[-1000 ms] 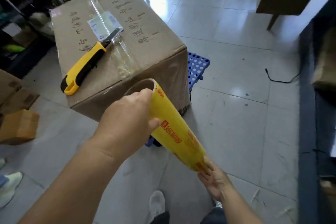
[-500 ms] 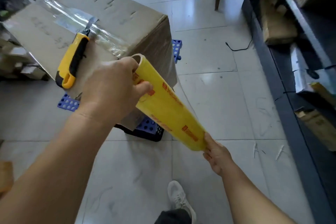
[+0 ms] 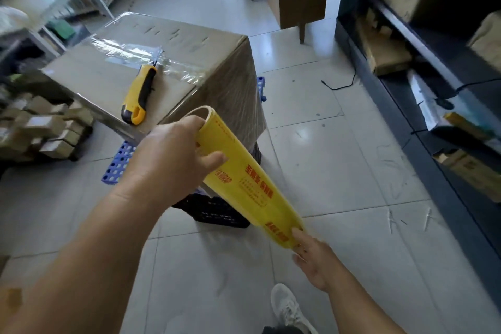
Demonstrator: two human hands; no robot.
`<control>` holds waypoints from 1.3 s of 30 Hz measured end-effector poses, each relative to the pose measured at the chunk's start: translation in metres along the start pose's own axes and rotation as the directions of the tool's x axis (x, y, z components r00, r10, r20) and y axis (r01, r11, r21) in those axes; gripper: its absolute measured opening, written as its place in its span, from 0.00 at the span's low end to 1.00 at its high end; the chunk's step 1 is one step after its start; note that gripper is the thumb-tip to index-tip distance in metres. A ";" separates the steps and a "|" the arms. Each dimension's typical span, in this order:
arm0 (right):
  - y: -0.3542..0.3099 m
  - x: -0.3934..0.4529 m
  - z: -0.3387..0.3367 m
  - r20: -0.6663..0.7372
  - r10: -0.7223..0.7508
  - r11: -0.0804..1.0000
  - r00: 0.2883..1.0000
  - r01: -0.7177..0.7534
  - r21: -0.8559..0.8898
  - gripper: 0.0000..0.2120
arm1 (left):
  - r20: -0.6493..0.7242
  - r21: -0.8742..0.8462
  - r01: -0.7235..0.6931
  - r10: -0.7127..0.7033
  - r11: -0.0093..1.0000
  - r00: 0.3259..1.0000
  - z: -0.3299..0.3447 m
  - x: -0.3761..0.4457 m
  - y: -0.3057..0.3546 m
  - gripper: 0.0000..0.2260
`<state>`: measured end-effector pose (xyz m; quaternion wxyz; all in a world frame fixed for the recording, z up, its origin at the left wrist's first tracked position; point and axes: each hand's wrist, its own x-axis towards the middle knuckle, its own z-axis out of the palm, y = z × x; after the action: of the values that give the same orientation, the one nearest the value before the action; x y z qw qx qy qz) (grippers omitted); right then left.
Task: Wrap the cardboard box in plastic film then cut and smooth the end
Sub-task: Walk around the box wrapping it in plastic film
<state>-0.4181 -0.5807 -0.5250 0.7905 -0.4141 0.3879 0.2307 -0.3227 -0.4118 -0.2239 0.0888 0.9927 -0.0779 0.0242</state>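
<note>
Head view: the cardboard box point(image 3: 173, 62) sits on a blue crate point(image 3: 119, 160), film clinging to its near side. The left hand point(image 3: 173, 160) and right hand point(image 3: 314, 260), fingers curled, grip the ends of the film roll point(image 3: 249, 182) beside the box's near corner. A utility knife point(image 3: 138, 95) lies near the top's front edge. Open tiled floor point(image 3: 339, 165) spreads rightward to the shelves point(image 3: 423, 68).

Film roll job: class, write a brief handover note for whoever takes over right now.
Left hand grips the film roll's upper end; right hand fingers hold the lower end.
Cardboard box sits on a blue crate; the yellow utility knife lies on top.
Done: film already covers the box side facing the roll.
Left: finish wrapping, cut, smooth the end.
</note>
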 end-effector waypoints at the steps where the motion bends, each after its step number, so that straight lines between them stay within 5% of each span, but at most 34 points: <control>1: 0.010 -0.002 0.002 -0.010 -0.028 1.000 1.000 0.028 -0.005 0.17 | 0.013 0.016 -0.017 0.017 1.000 1.000 0.000 -0.007 -0.005 0.15; 6: 0.040 -0.009 0.014 -0.195 -0.053 0.996 0.979 0.038 -0.080 0.25 | -0.090 0.158 0.019 -0.005 0.987 0.996 -0.011 -0.028 -0.030 0.18; 10: 0.072 -0.019 0.033 -0.033 0.020 1.000 0.999 -0.020 -0.023 0.21 | 0.058 0.041 0.011 -0.014 0.999 0.998 -0.018 -0.047 -0.052 0.15; 15: 0.090 -0.027 0.062 -0.192 -0.005 0.997 0.981 -0.010 -0.081 0.26 | 0.016 0.131 0.017 -0.019 0.991 1.000 -0.036 -0.057 -0.078 0.15; 19: 0.108 -0.033 0.088 -0.055 0.063 0.998 0.997 -0.063 -0.012 0.24 | 0.074 0.107 -0.018 0.010 0.994 0.997 -0.046 -0.066 -0.097 0.13; 29: 0.144 -0.023 0.150 -0.054 0.045 0.987 0.998 -0.036 0.156 0.23 | 0.151 0.052 -0.180 0.170 0.982 0.974 -0.047 -0.057 -0.166 0.09; 39: 0.173 0.005 0.245 -0.257 -0.001 0.940 0.966 0.089 0.329 0.21 | 0.155 0.043 -0.395 0.384 0.918 0.910 -0.051 -0.021 -0.239 0.08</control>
<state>-0.4303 -0.2815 -0.5244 0.7987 -0.3074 0.5098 0.0878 -0.3071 -0.1669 -0.2166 0.0398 0.9589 -0.2797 -0.0273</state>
